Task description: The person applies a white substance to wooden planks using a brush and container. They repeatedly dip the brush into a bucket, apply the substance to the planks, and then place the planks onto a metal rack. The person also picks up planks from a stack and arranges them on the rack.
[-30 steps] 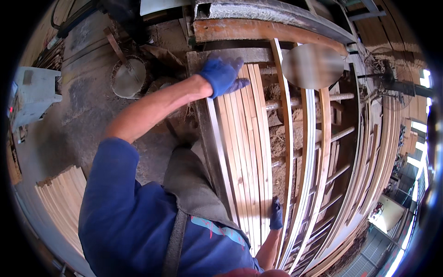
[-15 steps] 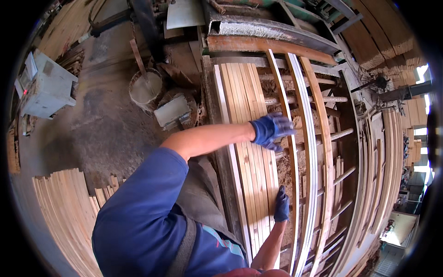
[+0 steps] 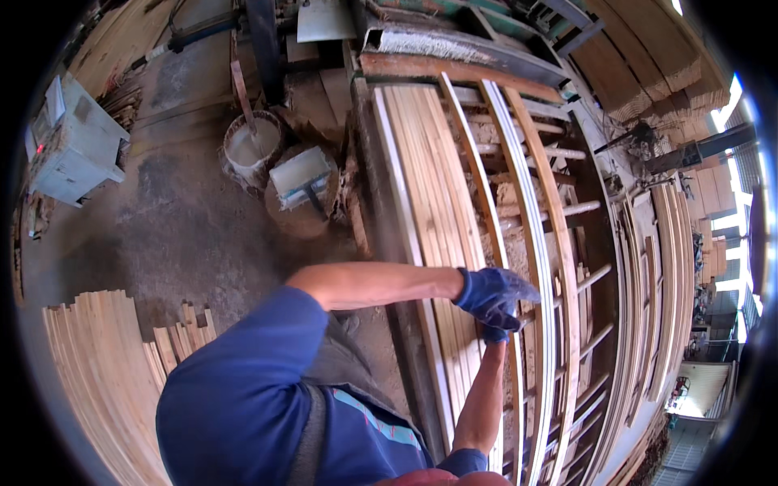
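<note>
My left hand (image 3: pixel 491 298), in a dark blue glove, lies across a narrow wooden strip (image 3: pixel 472 166) with its fingers stretched out to the right. Close below it is my right hand (image 3: pixel 493 333), also gloved; its fingers are mostly hidden behind the left. To the left of both hands, long pale wooden strips (image 3: pixel 429 162) lie side by side in a tight bundle. A white-edged strip group (image 3: pixel 523 178) and a brownish wooden strip (image 3: pixel 545 190) run lengthwise to the right of the narrow strip.
The strips rest on a rack with metal crossbars (image 3: pixel 596 277) above sawdust. A bucket (image 3: pixel 253 144) with a stick and a pale tray (image 3: pixel 300 176) stand left of the rack. Stacked boards (image 3: pixel 89 356) lie at lower left, and more long strips (image 3: pixel 666 267) at right.
My left hand has moved down along the strips toward my right hand. The right hand has moved up slightly, and the two now overlap in view. The view has shifted a little.
</note>
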The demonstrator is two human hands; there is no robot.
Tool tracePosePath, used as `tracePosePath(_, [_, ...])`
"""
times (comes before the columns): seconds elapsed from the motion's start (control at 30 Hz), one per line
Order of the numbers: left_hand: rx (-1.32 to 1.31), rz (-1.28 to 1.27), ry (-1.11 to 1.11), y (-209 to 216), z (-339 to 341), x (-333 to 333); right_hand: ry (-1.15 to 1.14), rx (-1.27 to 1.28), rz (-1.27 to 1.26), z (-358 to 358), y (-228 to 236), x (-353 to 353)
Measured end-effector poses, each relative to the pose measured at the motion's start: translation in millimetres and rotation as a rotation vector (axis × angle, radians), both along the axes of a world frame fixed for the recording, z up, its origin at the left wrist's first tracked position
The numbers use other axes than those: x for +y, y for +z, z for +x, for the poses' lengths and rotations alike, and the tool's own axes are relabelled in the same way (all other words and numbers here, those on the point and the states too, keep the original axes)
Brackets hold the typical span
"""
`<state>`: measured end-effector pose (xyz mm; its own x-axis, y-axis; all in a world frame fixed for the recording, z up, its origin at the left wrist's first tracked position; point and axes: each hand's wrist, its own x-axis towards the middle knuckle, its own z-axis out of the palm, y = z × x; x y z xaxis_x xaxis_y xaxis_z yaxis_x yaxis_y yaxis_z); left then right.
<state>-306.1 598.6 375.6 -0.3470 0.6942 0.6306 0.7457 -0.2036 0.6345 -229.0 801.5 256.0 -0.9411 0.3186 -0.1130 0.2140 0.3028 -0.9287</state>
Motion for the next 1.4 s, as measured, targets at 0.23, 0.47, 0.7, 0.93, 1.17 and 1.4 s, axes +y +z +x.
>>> tracePosePath(0.23, [-1.180, 0.353, -0.213, -33, 22, -312, 0.033, 0.447, 0.476, -1, 142, -189])
tracePosePath(0.47, [-1.942, 0.544, 1.295, -370, 235, -578, 0.838, -0.164, 0.464, -81, -24, -394])
tracePosePath(0.7, [-2.512, 0.301, 1.526, -330, 505, -616, 0.945, -0.239, 0.657, -189, -229, -505])
tracePosePath(0.93, [-2.582, 0.120, 1.429, -304, 504, -551, 0.741, -0.172, 0.533, -215, -220, -514])
tracePosePath(1.17, [-2.440, 0.581, 1.131, -367, 434, -584, 0.698, 0.043, 0.430, -152, 40, -456])
tracePosePath(1.4, [-2.173, 0.106, 1.078, -349, 297, -533, 0.489, -0.076, -0.107, -62, 193, -278])
